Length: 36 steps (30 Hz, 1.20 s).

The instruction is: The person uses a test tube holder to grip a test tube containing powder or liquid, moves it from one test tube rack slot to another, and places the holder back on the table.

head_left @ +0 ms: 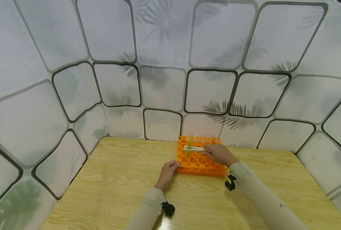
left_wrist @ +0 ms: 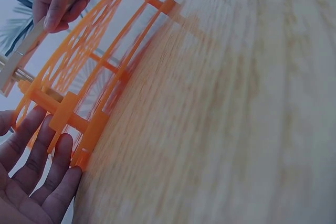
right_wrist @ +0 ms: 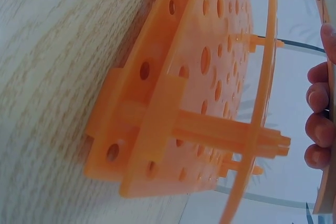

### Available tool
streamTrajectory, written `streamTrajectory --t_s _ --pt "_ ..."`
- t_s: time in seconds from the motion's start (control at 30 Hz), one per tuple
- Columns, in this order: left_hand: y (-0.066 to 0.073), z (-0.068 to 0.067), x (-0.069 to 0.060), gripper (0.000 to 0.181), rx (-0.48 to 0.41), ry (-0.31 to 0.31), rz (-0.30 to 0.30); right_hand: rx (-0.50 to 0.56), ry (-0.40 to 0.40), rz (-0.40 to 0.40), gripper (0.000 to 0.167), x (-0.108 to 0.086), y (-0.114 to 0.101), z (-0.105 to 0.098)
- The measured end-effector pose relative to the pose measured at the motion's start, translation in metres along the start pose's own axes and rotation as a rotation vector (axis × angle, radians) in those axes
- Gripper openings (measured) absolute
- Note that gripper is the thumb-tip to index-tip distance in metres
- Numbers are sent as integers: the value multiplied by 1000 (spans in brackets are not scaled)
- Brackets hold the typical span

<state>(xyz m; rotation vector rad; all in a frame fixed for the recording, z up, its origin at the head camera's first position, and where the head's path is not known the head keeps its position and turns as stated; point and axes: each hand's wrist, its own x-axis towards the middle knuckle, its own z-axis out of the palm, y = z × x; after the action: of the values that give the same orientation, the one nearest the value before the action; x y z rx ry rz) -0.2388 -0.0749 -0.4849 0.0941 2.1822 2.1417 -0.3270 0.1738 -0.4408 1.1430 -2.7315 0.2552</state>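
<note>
An orange test tube rack (head_left: 200,171) with rows of round holes stands on the table. My right hand (head_left: 220,154) grips a wooden test tube clamp (head_left: 197,149), its fingers wrapped along the handle in the right wrist view. At the clamp's far end is a glass test tube (head_left: 190,140) with yellowish liquid, upright near the rack's left side. In the left wrist view its lower part appears to pass below the rack's top plate. My left hand (head_left: 168,171) holds the rack's front left corner; several fingers (left_wrist: 39,153) lie against its end, thumb near the top plate.
The wooden table (head_left: 116,179) reaches around the rack on all sides. Behind it hangs a pale curtain (head_left: 164,86) with a dark grid and leaf pattern. Black wrist cameras sit at both cuffs.
</note>
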Motion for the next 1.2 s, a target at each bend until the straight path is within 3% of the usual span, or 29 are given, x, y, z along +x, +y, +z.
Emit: streamTrajectory --t_s 0.13,0.4,0.53,0.8,1.2 --pt "0 0 0 29 8 -1 -2 3 6 -2 25 -1 1 1" --pt "-29 0 17 32 34 22 -6 10 37 -29 23 -2 0 -2" --pt "-25 0 14 30 34 16 -2 8 49 -36 23 -2 -1 -5" --pt "0 0 0 30 23 2 -7 -9 49 -35 21 -1 -2 -9" --pt "2 0 0 31 20 -2 -21 -48 51 -42 21 0 -3 -15"
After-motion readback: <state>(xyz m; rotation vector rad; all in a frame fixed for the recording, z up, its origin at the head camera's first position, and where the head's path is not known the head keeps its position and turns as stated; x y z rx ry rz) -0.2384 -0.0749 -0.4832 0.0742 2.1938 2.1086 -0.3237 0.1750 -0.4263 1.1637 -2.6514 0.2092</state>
